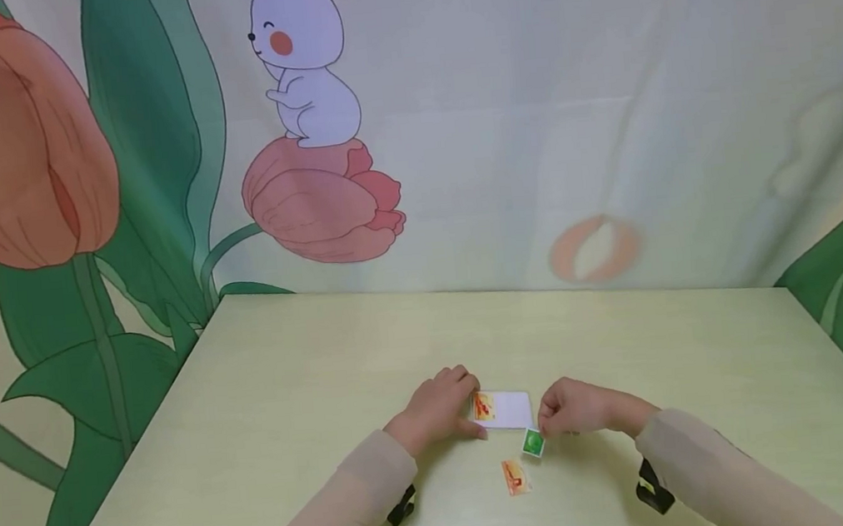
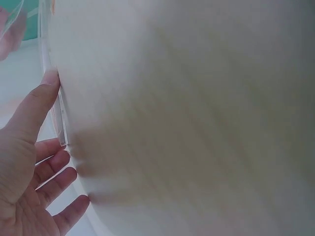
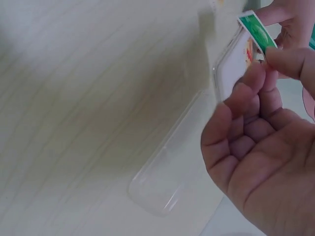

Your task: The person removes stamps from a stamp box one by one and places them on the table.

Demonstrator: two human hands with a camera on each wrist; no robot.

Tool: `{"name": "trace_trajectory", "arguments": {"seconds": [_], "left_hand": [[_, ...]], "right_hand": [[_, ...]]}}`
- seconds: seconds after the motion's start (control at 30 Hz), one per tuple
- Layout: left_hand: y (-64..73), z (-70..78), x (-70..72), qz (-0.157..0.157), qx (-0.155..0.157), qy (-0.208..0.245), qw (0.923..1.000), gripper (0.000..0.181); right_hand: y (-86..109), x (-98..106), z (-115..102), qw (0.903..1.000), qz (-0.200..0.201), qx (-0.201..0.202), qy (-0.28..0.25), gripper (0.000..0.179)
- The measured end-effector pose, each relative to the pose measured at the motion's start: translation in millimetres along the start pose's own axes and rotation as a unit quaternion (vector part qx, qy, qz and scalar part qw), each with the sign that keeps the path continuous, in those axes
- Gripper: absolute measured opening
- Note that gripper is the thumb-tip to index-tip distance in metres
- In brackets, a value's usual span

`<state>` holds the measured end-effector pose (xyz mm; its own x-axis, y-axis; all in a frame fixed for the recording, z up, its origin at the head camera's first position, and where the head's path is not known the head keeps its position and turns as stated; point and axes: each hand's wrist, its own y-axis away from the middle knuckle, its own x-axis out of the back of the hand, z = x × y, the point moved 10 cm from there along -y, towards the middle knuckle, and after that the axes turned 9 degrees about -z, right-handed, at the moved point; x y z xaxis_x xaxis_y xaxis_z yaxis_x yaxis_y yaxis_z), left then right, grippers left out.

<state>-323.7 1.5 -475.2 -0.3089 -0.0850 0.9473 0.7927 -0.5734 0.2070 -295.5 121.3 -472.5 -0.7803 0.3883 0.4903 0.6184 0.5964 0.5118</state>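
A flat white case with rounded corners and a clear rim lies on the table, an orange-and-yellow picture piece at its left end. Around that left end my left hand holds the case, thumb at the near edge and fingers at the far side. Between thumb and fingertip, my right hand pinches a small green square card with a white border, tilted just off the case's near right corner. In the right wrist view the green card is raised over the case.
An orange picture card lies on the pale wooden table, nearer to me than the case. Below the right hand, a clear plastic cover rests on the table. A printed curtain hangs behind the table's far edge.
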Motion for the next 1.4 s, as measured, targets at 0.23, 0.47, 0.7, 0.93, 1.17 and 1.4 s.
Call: {"name": "trace_trajectory", "arguments": {"seconds": [0.23, 0.47, 0.7, 0.93, 1.17, 1.4], "left_hand": [[-0.8, -1.0, 0.6, 0.000, -0.003, 0.000, 1.0000, 0.061], [1.2, -1.7, 0.3, 0.006, -0.007, -0.001, 1.0000, 0.062], [4.2, -1.6, 6.2, 0.016, -0.014, -0.002, 0.9998, 0.061], [2.2, -0.4, 2.4, 0.008, -0.014, -0.002, 0.9999, 0.061], [0.3, -0.1, -1.0, 0.002, -0.007, -0.003, 1.0000, 0.063], [-0.1, 0.7, -0.3, 0.004, -0.008, -0.002, 1.0000, 0.063]], "right_hand": [[2.1, -14.2, 6.6, 0.9987, -0.038, -0.023, 0.026, 0.023], [0.9, -19.7, 3.8, 0.9963, -0.042, -0.030, 0.069, 0.029], [-1.9, -22.8, 4.4, 0.9958, -0.038, -0.034, 0.076, 0.031], [0.5, -22.5, 8.1, 0.9932, 0.012, -0.078, 0.085, 0.031], [1.6, -22.8, 10.0, 0.9857, 0.050, -0.118, 0.110, 0.026], [3.5, -22.1, 8.8, 0.9809, 0.063, -0.143, 0.116, 0.018]]}}
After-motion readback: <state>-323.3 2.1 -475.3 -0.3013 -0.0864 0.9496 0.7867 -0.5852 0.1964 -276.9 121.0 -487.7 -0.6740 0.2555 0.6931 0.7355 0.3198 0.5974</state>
